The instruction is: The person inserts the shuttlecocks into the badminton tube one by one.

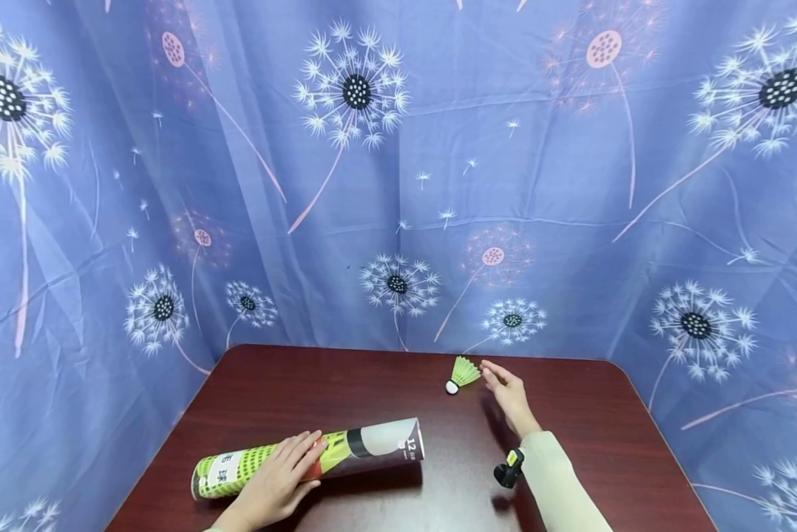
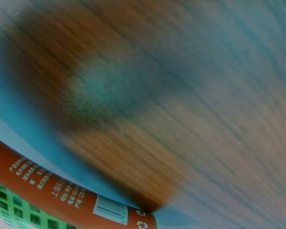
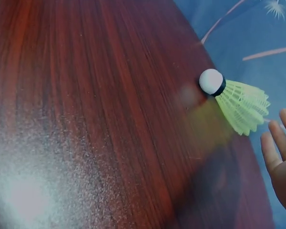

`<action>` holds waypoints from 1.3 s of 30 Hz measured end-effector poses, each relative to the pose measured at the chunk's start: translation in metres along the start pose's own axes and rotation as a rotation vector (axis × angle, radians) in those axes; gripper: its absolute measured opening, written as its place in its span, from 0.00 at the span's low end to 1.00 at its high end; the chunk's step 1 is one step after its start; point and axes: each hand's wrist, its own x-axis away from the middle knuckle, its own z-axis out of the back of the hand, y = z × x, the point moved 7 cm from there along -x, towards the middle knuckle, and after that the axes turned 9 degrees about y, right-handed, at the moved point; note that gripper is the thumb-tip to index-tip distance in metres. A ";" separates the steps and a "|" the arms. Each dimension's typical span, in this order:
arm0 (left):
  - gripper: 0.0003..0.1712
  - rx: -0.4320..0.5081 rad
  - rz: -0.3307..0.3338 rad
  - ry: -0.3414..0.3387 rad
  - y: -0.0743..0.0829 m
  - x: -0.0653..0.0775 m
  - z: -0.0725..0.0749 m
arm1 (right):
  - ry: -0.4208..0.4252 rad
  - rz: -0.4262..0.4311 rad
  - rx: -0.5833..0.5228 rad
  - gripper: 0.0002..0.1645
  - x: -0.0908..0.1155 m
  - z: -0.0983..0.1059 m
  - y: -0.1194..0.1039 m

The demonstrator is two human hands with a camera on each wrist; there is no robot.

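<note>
A long shuttlecock tube [image 1: 378,440], printed green, white and black, lies slantwise over the front left of the dark red table [image 1: 465,473]. My left hand [image 1: 282,473] grips it around its middle, fingers across the top and thumb along the near side. In the left wrist view a strip of the tube [image 2: 62,195] with a barcode shows at the lower left; that hand is out of sight there. Near the table's back edge is a yellow-green shuttlecock [image 1: 463,373] with a white cork [image 3: 211,82]. Beside its skirt, my right hand [image 1: 508,395] has its fingers extended, fingertips close to the feathers.
A blue curtain [image 1: 398,185] with dandelion prints hangs behind the table and on both sides. A small black device [image 1: 508,469] is worn at the right wrist. Bright glare [image 3: 26,198] falls on the tabletop in the right wrist view.
</note>
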 end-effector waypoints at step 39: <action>0.32 -0.002 0.016 -0.044 0.001 0.000 0.000 | 0.071 0.016 0.234 0.12 0.011 -0.005 0.020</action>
